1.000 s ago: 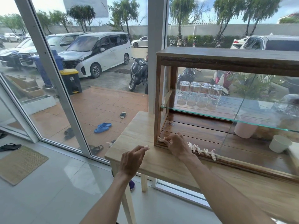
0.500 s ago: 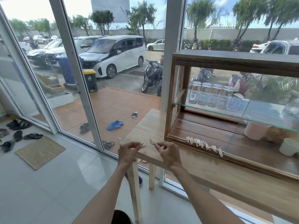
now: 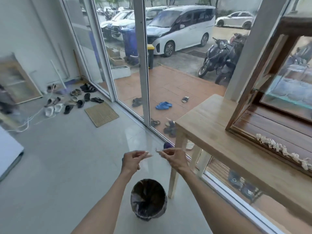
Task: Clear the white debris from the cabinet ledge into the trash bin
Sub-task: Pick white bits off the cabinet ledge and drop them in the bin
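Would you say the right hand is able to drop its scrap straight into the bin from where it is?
Probably yes: the right hand hovers over open floor, just beyond the dark lined trash bin, with nothing between them.

Woven mat [image 3: 101, 114] on floor, shoes [image 3: 74, 100] scattered beside; white van [image 3: 179, 29], scooter [image 3: 217, 58] outside glass.

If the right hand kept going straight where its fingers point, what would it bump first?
Most likely the left hand. The right hand points leftward at it, a small gap apart, each pinching a small pale scrap above the round black-lined trash bin. Depth is hard to judge.
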Motion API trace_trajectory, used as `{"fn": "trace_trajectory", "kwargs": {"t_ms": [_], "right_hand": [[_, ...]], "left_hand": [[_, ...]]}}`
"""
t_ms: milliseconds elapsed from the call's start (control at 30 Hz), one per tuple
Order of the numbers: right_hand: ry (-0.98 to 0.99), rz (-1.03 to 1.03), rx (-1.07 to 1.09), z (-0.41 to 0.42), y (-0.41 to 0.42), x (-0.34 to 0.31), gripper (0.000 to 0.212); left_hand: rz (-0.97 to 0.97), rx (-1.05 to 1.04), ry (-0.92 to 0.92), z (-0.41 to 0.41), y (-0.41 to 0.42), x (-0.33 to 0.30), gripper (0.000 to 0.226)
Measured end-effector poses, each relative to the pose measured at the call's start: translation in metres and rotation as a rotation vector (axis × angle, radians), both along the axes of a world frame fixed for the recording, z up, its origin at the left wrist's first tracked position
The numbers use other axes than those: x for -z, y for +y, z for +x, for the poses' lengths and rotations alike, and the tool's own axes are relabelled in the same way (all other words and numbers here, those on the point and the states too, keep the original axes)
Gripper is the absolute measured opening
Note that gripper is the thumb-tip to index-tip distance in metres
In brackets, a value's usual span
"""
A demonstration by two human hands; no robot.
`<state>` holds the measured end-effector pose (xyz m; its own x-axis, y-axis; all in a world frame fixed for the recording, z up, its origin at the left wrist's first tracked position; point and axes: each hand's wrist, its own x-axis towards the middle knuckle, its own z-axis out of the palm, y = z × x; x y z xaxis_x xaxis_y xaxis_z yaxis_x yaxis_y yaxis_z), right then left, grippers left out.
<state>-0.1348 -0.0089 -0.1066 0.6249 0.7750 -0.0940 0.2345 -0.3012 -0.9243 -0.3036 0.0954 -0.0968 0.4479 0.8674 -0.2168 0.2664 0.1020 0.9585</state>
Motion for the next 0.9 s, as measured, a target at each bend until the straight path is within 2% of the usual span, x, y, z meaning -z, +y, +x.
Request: {"fn": "trace_trajectory", "kwargs": {"t_ms": [267,467,900], "right_hand": [[0.228,-0.131,-0.050,-0.029,0.011,0.084,0.030],[0.204,-0.242,-0.041,-0.034,0.016,0.153,0.016],[0.136,-0.415,0.034,-0.040,0.021,0.271,0.013]], "left_hand": [[-0.129,-0.091,0.123,-0.047,0.004,0.084,0.015],[-0.247,-0.110,0.177,-0.057,0.007,0.156,0.016],[-0.319,-0.186,0.318,-0.045,0.017,0.276,0.008]]}}
